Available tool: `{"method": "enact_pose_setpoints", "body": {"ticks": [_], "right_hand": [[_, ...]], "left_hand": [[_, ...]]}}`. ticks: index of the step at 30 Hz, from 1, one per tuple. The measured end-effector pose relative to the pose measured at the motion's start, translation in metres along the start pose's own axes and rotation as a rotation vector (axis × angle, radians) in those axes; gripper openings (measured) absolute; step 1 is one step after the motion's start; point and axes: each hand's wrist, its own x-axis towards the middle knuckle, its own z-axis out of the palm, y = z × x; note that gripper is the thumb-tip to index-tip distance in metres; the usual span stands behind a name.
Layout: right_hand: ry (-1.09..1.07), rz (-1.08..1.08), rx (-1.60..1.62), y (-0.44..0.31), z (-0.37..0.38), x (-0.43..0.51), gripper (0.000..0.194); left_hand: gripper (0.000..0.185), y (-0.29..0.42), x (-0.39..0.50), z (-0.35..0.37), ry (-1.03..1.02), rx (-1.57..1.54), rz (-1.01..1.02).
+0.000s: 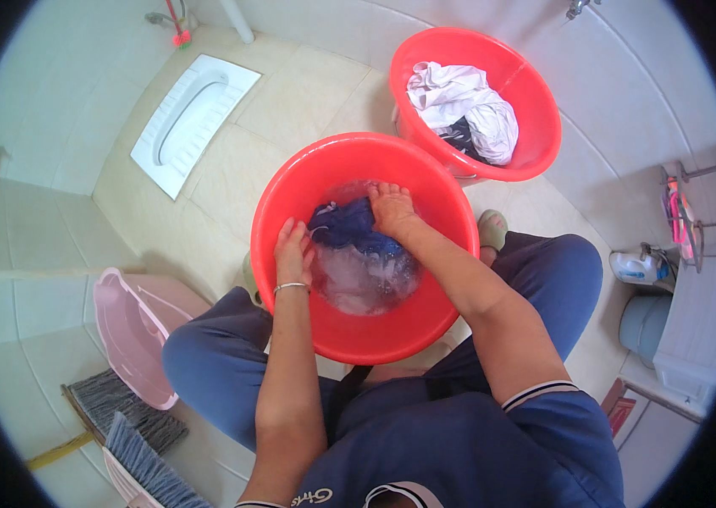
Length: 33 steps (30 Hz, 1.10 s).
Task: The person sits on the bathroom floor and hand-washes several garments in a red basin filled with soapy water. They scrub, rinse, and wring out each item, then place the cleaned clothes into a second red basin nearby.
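A round red plastic basin [364, 343] stands between my knees, with water and wet cloth in it. Dark blue fabric [348, 225] lies partly out of the water. Below it, pale cloth [358, 279] is submerged. My left hand [293, 251], with a bracelet at the wrist, rests against the basin's left inner wall, its fingers slightly spread beside the blue fabric. Over at the blue fabric's right edge is my right hand [391, 206], palm down with fingers extended; whether it presses on cloth beneath cannot be told.
Another red basin [532, 108] with white clothing [459, 95] and dark cloth stands at the upper right. A squat toilet [196, 120] is set in the floor at upper left. Left are a pink bucket [135, 330] and a broom [104, 400]; right, a detergent bottle [634, 268] and a grey bucket [643, 324].
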Motion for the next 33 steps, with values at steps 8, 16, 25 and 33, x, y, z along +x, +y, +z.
{"method": "enact_pose_setpoints", "body": {"ticks": [8,16,25,33], "right_hand": [[-0.328,-0.002,0.119,-0.041,0.059,-0.018,0.064],[0.003,0.198,0.661,-0.017,-0.015,-0.019,0.038],[0.541,-0.589,1.109,-0.106,-0.095,-0.135,0.032],[0.589,-0.069,0.884,-0.076,-0.073,-0.051,0.028]], "left_hand": [[0.052,-0.026,0.02,-0.009,-0.016,-0.224,-0.132],[0.058,-0.029,0.007,0.002,-0.03,-0.187,-0.233],[0.054,-0.047,0.018,-0.001,-0.523,-0.49,-0.253],[0.037,-0.05,-0.009,0.022,-0.106,-0.415,-0.151]]}}
